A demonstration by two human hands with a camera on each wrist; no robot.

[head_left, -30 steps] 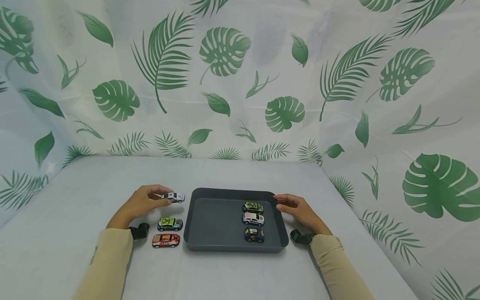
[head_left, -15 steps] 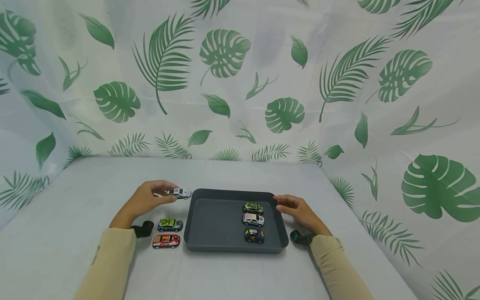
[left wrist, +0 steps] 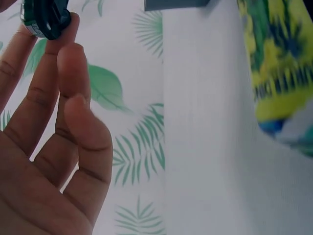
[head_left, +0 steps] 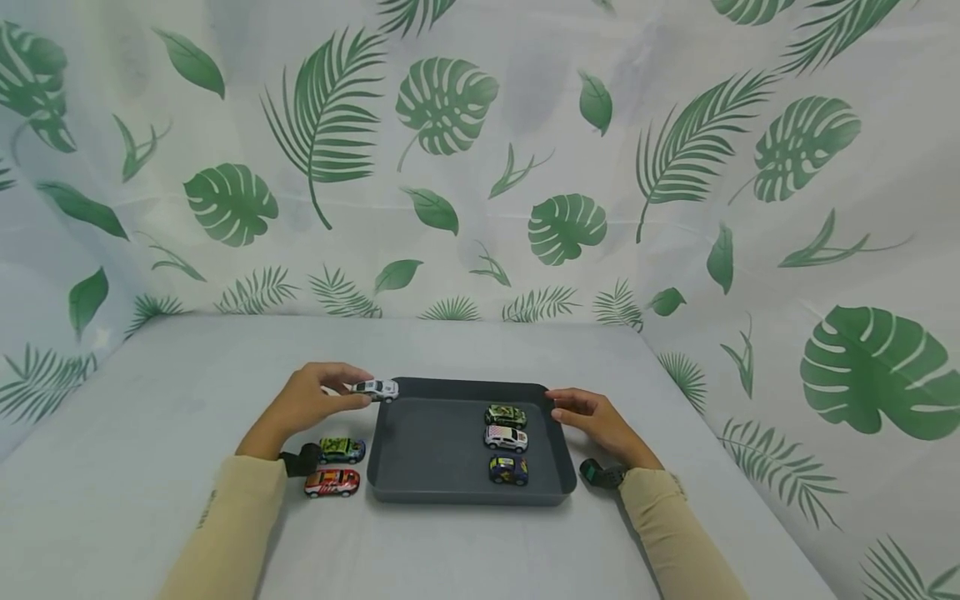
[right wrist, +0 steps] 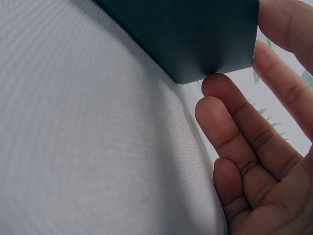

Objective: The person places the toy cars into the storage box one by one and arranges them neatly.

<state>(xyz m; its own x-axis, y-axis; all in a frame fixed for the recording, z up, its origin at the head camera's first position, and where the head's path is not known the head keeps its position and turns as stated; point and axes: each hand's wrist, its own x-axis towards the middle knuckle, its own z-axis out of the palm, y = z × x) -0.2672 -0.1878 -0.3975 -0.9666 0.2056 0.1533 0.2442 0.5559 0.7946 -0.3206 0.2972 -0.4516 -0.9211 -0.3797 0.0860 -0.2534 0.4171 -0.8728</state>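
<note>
Since the earlier frames the left hand (head_left: 311, 402) has been carrying the white toy car (head_left: 377, 388) rightward off the table, and it is now hanging over the far-left corner of the dark grey tray (head_left: 435, 493), not yet set down. The thumb and fingertips are pinching the car by its rear end, as the left wrist view is also showing with a dark bit of the car between the fingertips (left wrist: 46, 19). The right hand (head_left: 596, 421) is resting at the tray's far-right corner, its relaxed fingers (right wrist: 222, 105) touching the outer wall and steadying it rather than gripping.

Judging by how things lie, the work is just past halfway: three cars are already sitting in a column along the tray's right side, the camouflage car (head_left: 506, 415) farthest, the white-and-red car (head_left: 506, 437) in the middle, the dark blue car (head_left: 508, 469) nearest. Two are waiting on the table just left of the tray, the green-and-yellow car (head_left: 341, 450) and, nearer, the red car (head_left: 332, 482)
</note>
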